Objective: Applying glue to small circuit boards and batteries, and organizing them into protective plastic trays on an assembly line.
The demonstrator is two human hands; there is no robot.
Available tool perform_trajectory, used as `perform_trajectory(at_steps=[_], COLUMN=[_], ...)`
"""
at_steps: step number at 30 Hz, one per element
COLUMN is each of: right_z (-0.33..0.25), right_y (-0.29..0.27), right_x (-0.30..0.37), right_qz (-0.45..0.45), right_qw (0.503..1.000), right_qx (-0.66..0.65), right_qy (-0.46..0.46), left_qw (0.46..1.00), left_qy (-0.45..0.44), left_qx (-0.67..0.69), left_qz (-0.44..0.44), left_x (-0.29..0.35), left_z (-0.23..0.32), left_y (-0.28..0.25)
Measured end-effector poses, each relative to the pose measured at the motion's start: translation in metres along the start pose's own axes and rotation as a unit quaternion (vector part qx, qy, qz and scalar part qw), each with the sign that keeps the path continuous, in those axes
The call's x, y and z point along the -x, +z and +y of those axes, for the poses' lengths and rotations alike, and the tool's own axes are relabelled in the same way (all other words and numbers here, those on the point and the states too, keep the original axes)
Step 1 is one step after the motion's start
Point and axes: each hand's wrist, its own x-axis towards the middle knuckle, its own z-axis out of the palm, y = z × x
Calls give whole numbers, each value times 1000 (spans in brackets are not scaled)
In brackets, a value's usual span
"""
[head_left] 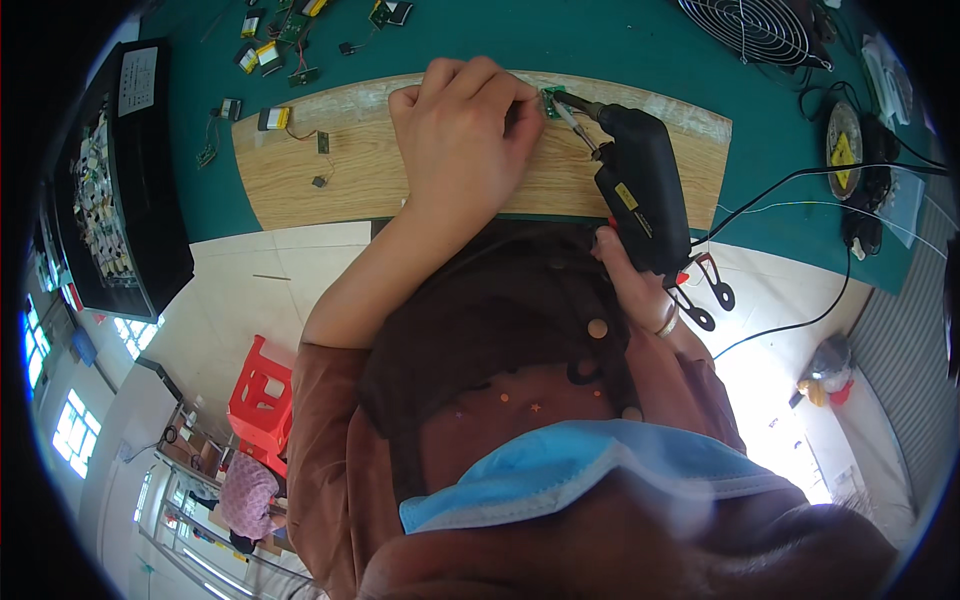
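While the right hand [632, 275] holds a black soldering gun [645, 185], fingers closed round its grip, the nozzle end reaches a small green circuit board [551, 105] near the far edge of the wooden board [340, 190]. Just left of that circuit board is the left hand [460, 120], its fingers curled in; from here I can't tell whether they pinch it. A yellow-and-silver battery [273, 119] lies farther left, and a round fan guard [745, 30] is at the green surface's [370, 45] far right.
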Motion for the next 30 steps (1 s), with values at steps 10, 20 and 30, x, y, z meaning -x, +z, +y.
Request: perform_trajectory(at_steps=[10, 20, 30], right_z=[-18, 3, -6], right_y=[-3, -7, -12], right_x=[-1, 4, -2], right_qz=[-37, 7, 13], right_qw=[998, 999, 999], right_qx=[-54, -38, 10], right_qy=[-10, -23, -43], left_qw=[1000, 1000, 999], left_qy=[4, 20, 1], left_qx=[5, 7, 52], left_qz=[-3, 1, -1], left_x=[-3, 5, 6], left_z=[1, -4, -8], left_y=[-1, -1, -2])
